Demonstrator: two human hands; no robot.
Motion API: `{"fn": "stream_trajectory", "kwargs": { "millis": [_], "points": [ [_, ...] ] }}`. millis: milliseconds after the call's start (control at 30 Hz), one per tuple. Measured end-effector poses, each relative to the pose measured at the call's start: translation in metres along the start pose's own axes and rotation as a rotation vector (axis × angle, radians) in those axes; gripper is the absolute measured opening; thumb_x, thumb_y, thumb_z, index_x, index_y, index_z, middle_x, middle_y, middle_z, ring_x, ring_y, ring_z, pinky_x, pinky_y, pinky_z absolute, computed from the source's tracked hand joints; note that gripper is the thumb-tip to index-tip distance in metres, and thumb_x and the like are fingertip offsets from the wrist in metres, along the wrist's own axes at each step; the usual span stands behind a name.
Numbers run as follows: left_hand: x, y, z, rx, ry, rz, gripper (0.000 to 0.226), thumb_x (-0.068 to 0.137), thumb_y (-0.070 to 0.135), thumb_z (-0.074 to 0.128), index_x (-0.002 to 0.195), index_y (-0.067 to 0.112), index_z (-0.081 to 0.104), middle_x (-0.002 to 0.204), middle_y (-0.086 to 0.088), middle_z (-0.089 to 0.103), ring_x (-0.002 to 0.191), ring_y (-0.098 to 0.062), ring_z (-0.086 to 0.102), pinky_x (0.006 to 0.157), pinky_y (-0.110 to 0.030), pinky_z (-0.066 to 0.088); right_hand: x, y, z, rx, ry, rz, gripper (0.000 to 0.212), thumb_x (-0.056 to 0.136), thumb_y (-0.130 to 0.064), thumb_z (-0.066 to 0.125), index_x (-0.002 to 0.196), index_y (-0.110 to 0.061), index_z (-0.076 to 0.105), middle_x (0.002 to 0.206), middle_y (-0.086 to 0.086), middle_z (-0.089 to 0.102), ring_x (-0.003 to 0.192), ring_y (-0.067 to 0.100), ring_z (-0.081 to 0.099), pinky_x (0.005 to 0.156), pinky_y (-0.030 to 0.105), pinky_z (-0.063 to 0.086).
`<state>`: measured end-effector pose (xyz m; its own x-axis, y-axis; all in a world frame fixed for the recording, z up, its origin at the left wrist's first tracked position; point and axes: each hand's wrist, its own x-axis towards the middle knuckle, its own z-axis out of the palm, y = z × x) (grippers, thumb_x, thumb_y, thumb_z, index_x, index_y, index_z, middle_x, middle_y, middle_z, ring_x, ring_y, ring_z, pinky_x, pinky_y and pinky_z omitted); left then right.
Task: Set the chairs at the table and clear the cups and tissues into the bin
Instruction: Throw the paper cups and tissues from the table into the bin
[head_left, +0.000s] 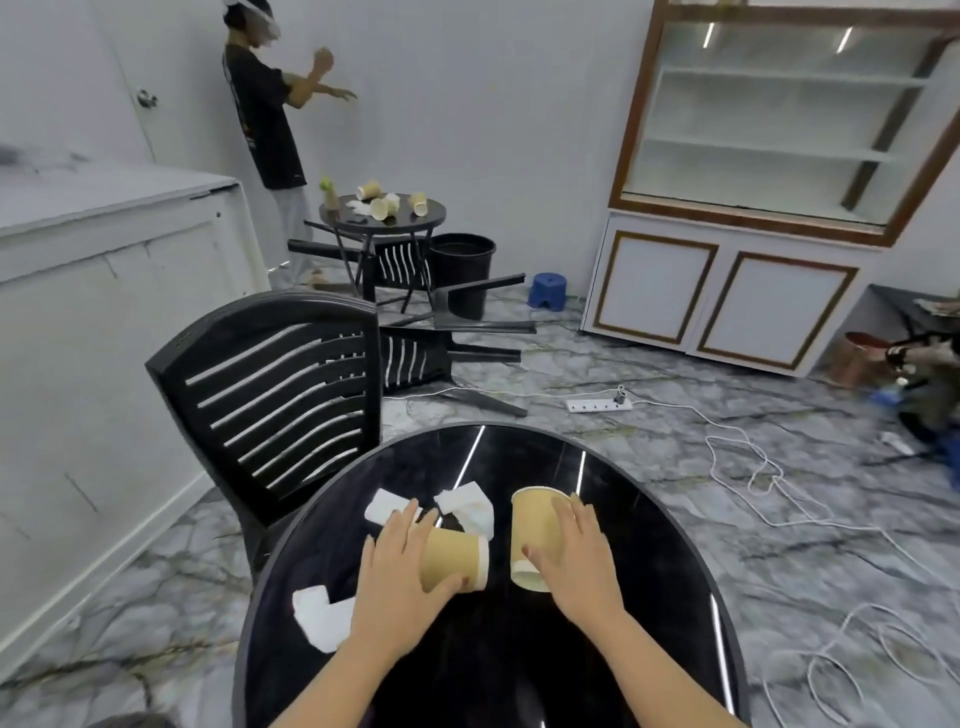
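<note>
Bare room (café-like), round tables (649, 499), display cabinet (779, 130)

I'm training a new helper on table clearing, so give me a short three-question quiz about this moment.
1. True or false: both hands grip cups.
2. How many tissues lie on the near table? A) one B) three C) five
3. Fill in: the chair beside the near table stands ____.

Key:
1. True: left hand on left cup, right hand on right cup.
2. B: tissues on the table.
3. Upright: chair.
</note>
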<state>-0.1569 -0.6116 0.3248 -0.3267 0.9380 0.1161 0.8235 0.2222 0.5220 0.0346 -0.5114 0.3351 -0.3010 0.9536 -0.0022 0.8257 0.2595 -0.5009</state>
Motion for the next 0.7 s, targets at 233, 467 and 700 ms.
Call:
{"fn": "stream_trajectory", "kwargs": {
  "millis": [233, 467, 700],
  "points": [
    [0.027, 0.002, 0.008, 0.001, -0.036, 0.024, 0.085, 0.063, 0.064, 0.067, 0.138, 0.046, 0.032, 0.156, 0.010, 0.014, 0.145, -0.016, 0.006, 0.117, -0.047, 0.001, 0.029, 0.001, 0.014, 0.058, -0.002, 0.044, 0.082, 0.084, -0.050, 0.058, 0.147, -0.022, 0.015, 0.158, 0.008, 0.007, 0.144, 0.024, 0.017, 0.115, 0.040, 0.026],
    [0.046, -0.015, 0.015, -0.071, -0.198, -0.008, 0.081, 0.053, 0.064, 0.073, 0.127, 0.047, 0.046, 0.148, 0.018, 0.025, 0.144, -0.016, 0.008, 0.117, -0.040, 0.016, 0.046, -0.005, 0.033, 0.036, 0.020, 0.110, 0.090, 0.079, -0.053, 0.062, 0.147, -0.025, 0.011, 0.159, 0.003, 0.001, 0.146, 0.024, 0.003, 0.115, 0.047, 0.024],
    [0.056, -0.022, 0.021, -0.203, -0.170, -0.027, 0.072, 0.053, 0.057, 0.077, 0.120, 0.042, 0.055, 0.120, 0.027, 0.040, 0.132, -0.008, 0.021, 0.106, -0.026, 0.025, 0.044, 0.001, 0.041, 0.173, 0.038, 0.135, 0.103, 0.073, -0.036, 0.074, 0.147, -0.030, 0.004, 0.158, -0.003, -0.011, 0.141, 0.029, 0.017, 0.114, 0.045, 0.027]
  ]
}}
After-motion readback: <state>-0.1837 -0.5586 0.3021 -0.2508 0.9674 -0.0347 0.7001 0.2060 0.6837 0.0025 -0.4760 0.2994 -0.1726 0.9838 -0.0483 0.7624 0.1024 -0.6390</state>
